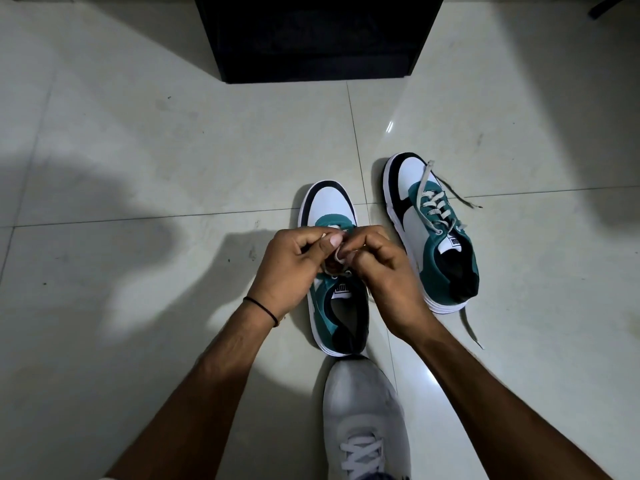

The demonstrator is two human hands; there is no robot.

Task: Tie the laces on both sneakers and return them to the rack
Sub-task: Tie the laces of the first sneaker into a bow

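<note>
Two white, teal and black sneakers stand on the tiled floor, toes pointing away from me. Over the left sneaker (329, 206) my left hand (291, 265) and my right hand (384, 271) meet, both pinching its grey laces (337, 259) between fingertips above the tongue. The hands hide most of the lacing. The right sneaker (433, 233) sits apart to the right, its laces (450, 195) loose, with one end trailing over the toe side and another on the floor behind the heel.
A black shoe rack (318, 39) stands on the floor straight ahead, beyond the sneakers. A grey sneaker (363, 410) on my own foot is just behind the left sneaker's heel. Pale floor tiles (173, 161) spread all round.
</note>
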